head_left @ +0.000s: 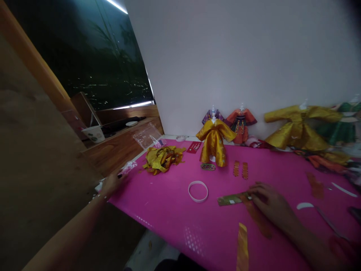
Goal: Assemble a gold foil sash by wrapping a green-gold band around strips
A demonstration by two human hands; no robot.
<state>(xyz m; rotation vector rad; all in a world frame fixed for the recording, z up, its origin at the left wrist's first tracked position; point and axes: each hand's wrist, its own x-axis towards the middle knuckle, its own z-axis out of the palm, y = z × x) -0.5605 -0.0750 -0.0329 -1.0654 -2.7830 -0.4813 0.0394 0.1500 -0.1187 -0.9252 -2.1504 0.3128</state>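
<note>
My left hand (114, 183) is at the left edge of the pink table (163, 199), beside crumpled clear plastic (129, 166). A small dark thing shows at its blurred fingertips; whether they grip it I cannot tell. My right hand (266, 199) is closed at the right end of a flat olive-gold strip (229, 200), which has a small white patch on it. An orange strip (255, 218) runs from under that end toward the front right, below the hand. Nearer to me lies a loose golden fabric strip (242, 248). A white ring (197, 191) rests left of the olive-gold strip.
Gold fabric scraps (162, 159) are heaped at the back left. Small garments stand along the wall, among them a golden one (214, 141) and a yellow robe (300, 126). Two orange strips (240, 170) and scissors (328, 220) lie on the table. A paper cup (94, 134) stands on the wooden ledge.
</note>
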